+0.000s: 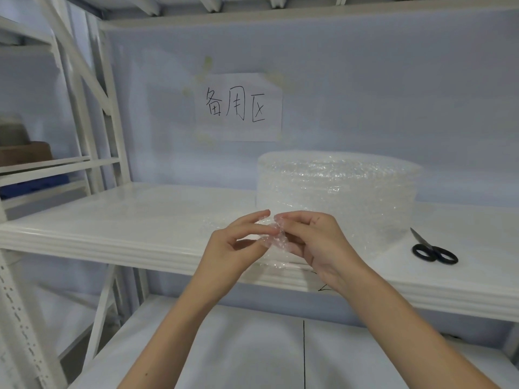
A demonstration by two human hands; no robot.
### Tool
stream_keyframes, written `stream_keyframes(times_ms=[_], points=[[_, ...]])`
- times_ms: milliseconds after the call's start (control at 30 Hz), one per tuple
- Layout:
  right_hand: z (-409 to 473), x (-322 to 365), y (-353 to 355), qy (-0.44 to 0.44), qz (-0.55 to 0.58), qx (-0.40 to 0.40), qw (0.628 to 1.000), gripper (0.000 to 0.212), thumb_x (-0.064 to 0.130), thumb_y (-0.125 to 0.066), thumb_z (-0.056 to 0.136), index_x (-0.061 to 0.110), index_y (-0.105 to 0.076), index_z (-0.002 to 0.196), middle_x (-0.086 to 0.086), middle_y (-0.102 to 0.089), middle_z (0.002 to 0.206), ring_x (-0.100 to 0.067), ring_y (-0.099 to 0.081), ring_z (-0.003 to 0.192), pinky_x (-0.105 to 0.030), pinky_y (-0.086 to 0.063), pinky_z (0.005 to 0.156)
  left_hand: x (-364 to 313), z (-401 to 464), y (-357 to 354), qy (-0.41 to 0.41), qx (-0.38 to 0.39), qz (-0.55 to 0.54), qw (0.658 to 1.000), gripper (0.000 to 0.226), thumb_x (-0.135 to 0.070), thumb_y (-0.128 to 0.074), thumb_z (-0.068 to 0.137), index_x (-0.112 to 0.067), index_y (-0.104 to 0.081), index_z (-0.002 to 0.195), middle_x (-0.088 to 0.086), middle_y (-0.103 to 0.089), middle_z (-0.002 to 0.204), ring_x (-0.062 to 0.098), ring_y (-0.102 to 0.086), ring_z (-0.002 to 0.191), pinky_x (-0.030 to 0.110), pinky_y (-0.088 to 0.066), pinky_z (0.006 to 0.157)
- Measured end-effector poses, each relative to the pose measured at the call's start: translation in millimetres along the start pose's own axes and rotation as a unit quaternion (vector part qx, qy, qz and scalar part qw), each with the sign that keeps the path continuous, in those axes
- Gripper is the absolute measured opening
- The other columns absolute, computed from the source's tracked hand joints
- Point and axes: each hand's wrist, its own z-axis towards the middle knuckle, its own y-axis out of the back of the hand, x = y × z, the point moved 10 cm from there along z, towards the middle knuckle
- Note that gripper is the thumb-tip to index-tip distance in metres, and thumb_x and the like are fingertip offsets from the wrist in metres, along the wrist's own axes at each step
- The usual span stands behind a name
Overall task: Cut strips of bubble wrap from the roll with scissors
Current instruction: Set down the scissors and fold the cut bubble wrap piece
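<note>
Crumpled clear bubble-wrap end (276,238) pinched by left hand (234,249) and right hand (317,245).
Black-handled scissors (432,249) laid right of clear bubble-wrap roll (337,192) on white shelf (126,220).

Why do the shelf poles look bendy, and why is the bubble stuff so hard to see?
In the head view, the wide lens bows the shelf frame near the left edge. The bubble wrap roll is clear with small glints, so it fades into the white shelf in soft, even light. The black scissors stand out sharply. The cardboard boxes at far left look blurry.
</note>
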Motion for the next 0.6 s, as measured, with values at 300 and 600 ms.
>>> stream_keyframes(times_ms=[300,600], points=[[-1,-1,-1,-0.022,0.038,0.002,0.999,0.012,-0.002,-0.064,0.087,-0.001,-0.071,0.097,-0.019,-0.075,0.092,-0.019,-0.072,0.076,-0.021,-0.058,0.062,2,-2,-2,-0.002,0.021,-0.013,1.000,0.030,0.007,-0.064,0.086,-0.017,-0.081,0.092,-0.009,-0.066,0.129,-0.004,-0.069,0.102,0.016,-0.053,0.083],[5,-1,-1,-0.014,0.030,0.001,0.999,0.013,-0.004,-0.061,0.088,0.002,-0.072,0.093,-0.006,-0.070,0.074,-0.009,-0.068,0.062,-0.020,-0.057,0.060,15,-1,4,0.032,0.018,-0.018,0.999,0.022,-0.017,-0.063,0.084,-0.023,-0.082,0.092,0.002,-0.078,0.098,0.014,-0.070,0.093,0.029,-0.055,0.088]])
